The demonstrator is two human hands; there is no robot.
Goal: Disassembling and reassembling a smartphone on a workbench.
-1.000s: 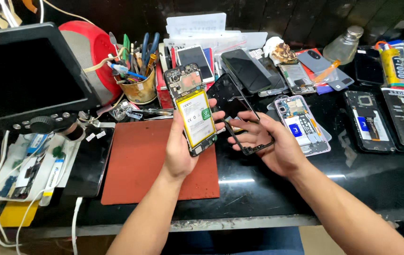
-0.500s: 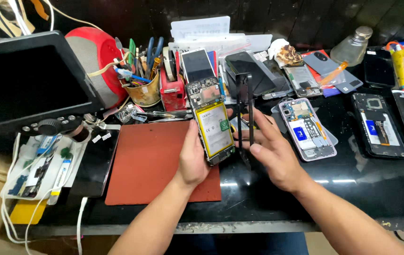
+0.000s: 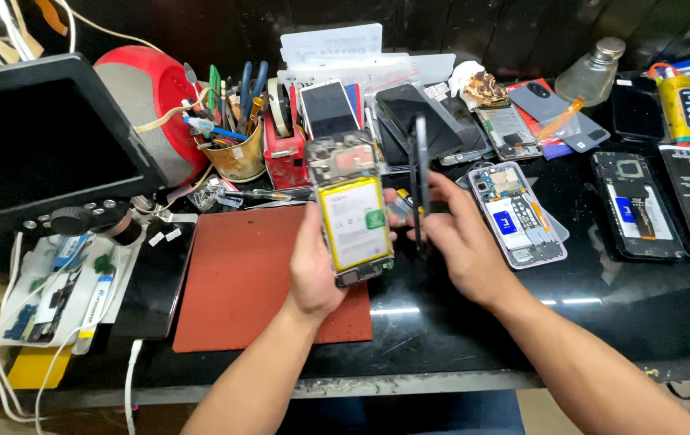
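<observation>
1. Black and glossy, the bench in the head view is crowded along its back edge with opened phones, loose back covers and tools, set against a dark wall.
2. To the left a black monitor leans beside a red dome-shaped object, and a brass-coloured cup of pens and tools stands next to a red tape dispenser.
3. A flat rust-red rectangular work mat lies near the front edge, with a dark phone just left of it.
4. The left hand has its grip closed around the opened smartphone body with a yellow-labelled battery, held upright above the mat's right edge, battery side facing the camera.
5. The right hand holds the thin black phone frame edge-on, fingers pinching its lower part, just right of the phone body and close to it.
6. Another opened phone with a blue-labelled battery lies on the bench beside the right hand.
</observation>
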